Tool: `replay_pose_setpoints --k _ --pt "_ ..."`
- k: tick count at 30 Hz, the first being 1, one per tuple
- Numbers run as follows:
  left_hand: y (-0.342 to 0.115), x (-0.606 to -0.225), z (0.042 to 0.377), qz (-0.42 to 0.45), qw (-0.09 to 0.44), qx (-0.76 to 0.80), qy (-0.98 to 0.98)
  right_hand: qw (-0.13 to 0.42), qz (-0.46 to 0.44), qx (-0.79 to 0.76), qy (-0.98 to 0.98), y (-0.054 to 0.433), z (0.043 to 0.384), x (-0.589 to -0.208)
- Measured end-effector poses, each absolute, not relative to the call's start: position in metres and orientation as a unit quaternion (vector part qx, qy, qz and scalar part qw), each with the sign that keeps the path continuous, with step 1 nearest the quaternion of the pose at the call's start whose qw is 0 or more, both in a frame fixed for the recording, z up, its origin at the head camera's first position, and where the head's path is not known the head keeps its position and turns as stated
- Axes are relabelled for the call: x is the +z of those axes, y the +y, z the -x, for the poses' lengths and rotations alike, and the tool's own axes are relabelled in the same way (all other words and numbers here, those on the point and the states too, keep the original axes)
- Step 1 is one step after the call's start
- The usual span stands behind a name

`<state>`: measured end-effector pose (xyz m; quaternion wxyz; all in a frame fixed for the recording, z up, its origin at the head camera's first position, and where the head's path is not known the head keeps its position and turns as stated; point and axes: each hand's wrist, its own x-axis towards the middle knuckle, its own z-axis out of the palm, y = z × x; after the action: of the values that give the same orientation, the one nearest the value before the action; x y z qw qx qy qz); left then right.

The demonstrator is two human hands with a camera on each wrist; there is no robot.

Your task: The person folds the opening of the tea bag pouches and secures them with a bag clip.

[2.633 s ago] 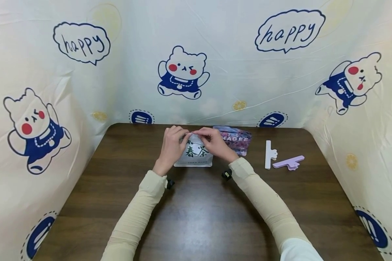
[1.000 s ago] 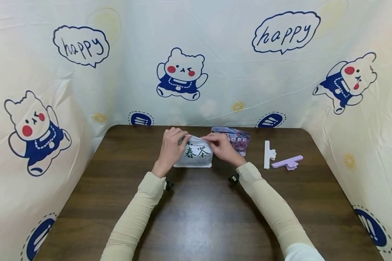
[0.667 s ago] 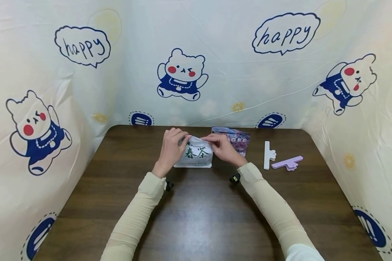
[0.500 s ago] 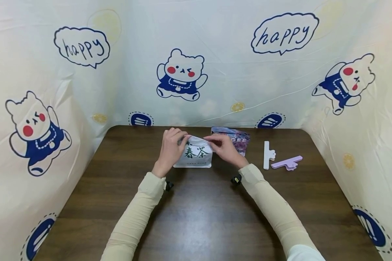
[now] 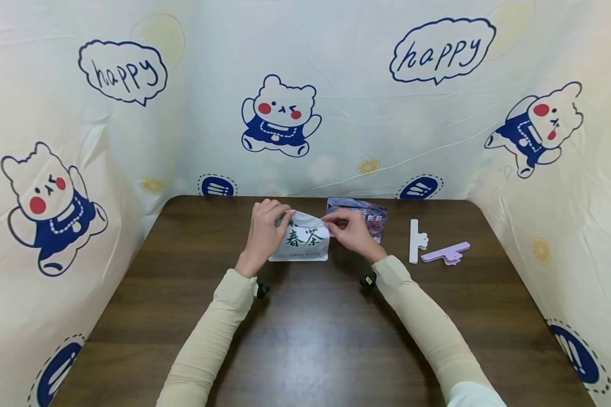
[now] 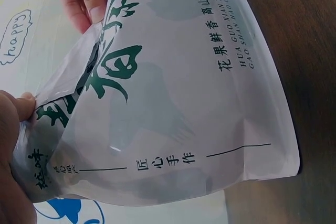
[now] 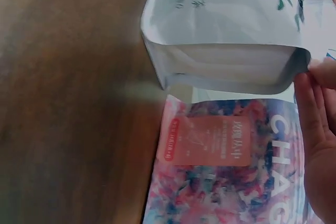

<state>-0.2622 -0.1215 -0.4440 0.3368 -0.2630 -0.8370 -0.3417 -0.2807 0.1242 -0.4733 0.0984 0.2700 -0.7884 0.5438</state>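
Note:
A white tea pouch (image 5: 305, 249) with green lettering stands near the back of the table, its top edge creased and folded over. My left hand (image 5: 266, 233) pinches the pouch's upper left corner; in the left wrist view its thumb (image 6: 24, 106) presses on the folded top. At the upper right corner, my right hand (image 5: 352, 230) pinches the fold between thumb and fingers. The right wrist view shows the pouch's side gusset (image 7: 226, 66) and the right hand's fingers (image 7: 313, 108) at its upper end.
A pink-and-blue patterned pouch (image 5: 377, 226) lies behind and right of the white one, partly covered by the right hand. Farther right lie a white bag clip (image 5: 414, 242) and a purple bag clip (image 5: 445, 252). A printed cloth backdrop (image 5: 346, 113) encloses the table (image 5: 305, 339).
My right hand has moved right along the pouch's top edge, from close beside the left hand to the right corner. The left hand keeps its pinch. More of the fold shows between them.

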Motion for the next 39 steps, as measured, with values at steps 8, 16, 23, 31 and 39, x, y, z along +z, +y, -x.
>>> replay_pose_setpoints --k 8,16,23,31,39 --pt "-0.124 -0.442 0.262 0.264 0.347 -0.354 -0.827 0.060 -0.304 0.494 -0.812 0.139 0.281 -0.470" --pt "-0.125 -0.442 0.263 0.263 0.346 -0.358 -0.826 0.045 -0.304 0.442 -0.842 0.169 0.267 -0.474" --pt "-0.125 -0.442 0.263 0.262 0.344 -0.360 -0.827 0.027 -0.293 0.409 -0.864 0.205 0.256 -0.480" --pt "-0.124 -0.443 0.263 0.263 0.338 -0.364 -0.827 0.031 -0.243 0.389 -0.888 0.255 0.239 -0.481" --pt "-0.122 -0.443 0.264 0.265 0.337 -0.368 -0.825 0.106 -0.139 0.363 -0.915 0.304 0.240 -0.483"
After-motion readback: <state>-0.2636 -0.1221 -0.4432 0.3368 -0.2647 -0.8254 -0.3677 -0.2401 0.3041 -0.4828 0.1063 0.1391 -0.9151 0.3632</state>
